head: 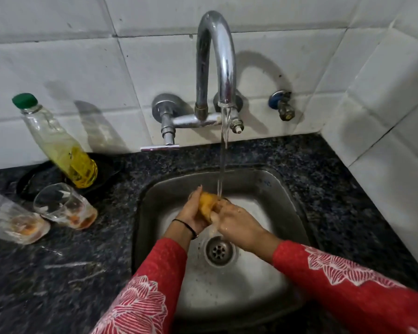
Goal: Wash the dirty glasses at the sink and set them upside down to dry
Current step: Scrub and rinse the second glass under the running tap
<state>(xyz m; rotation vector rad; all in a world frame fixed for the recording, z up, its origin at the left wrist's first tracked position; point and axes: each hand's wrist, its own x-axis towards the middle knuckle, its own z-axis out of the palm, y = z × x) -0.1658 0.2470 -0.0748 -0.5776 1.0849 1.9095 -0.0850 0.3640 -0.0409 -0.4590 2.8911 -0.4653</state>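
Both hands meet over the steel sink (285,203), under the running water (223,153). My left hand (191,214) grips a clear glass (227,200) that is hard to make out. My right hand (237,221) presses a yellow-orange sponge (206,203) into or against it. Two dirty glasses stand on the dark counter to the left, both with orange residue at the bottom: one (65,206) is nearer the sink, the other (12,218) is at the frame's left edge.
A chrome tap (215,56) arches from the tiled wall above the sink. A clear bottle of yellow liquid with a green cap (58,143) stands on a black dish (34,179) behind the glasses. The drain (219,250) lies below my hands. A small valve (284,106) sticks out at right.
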